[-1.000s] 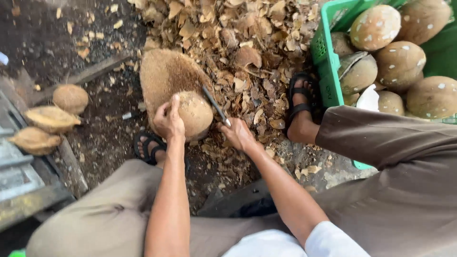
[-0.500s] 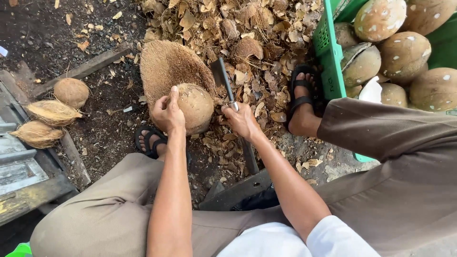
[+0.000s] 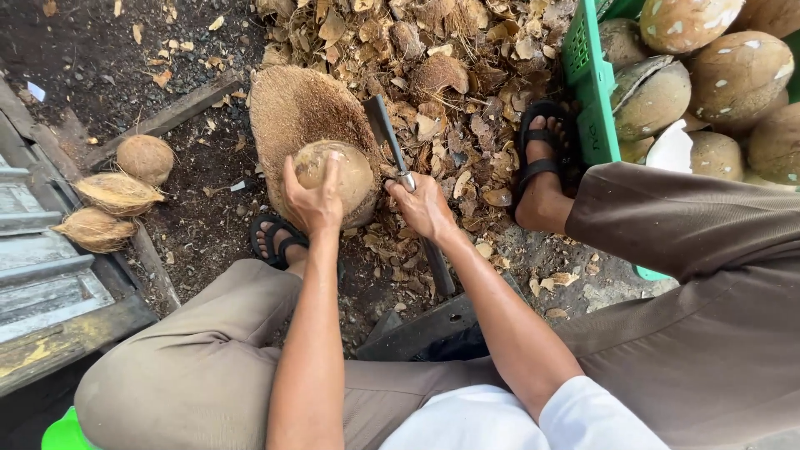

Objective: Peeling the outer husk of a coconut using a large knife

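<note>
Coconut [image 3: 337, 175] under our left hand [image 3: 310, 200] sits on a worn, fibrous chopping block [image 3: 292, 108], with our palm and curled fingers pressed over its near side to pin it against the block. Our right hand [image 3: 425, 208] is wrapped tight around the handle of a heavy knife [image 3: 387, 137], whose dark blade points away from us and lies just beside the nut's right flank. To do this trimming well, we judge that the blade should meet the shell at a shallow angle on the side away from our holding fingers, so each stroke peels off husk rather than biting deep. Our left thumb and fingertips stand close to the cutting line, so we would keep them high on the crown and turn the nut a little between strokes instead of reaching the blade around. The block gives a firm seat, but the round nut could roll, so steady downward pressure matters. Husk scraps [image 3: 467, 67] lie thick beyond the block, and our sandalled feet [image 3: 542, 167] rest near it, the right one close to the knife's path. A green crate [image 3: 587, 75] of trimmed nuts stands to our right, and three untrimmed ones [image 3: 117, 192] lie to the left.
</note>
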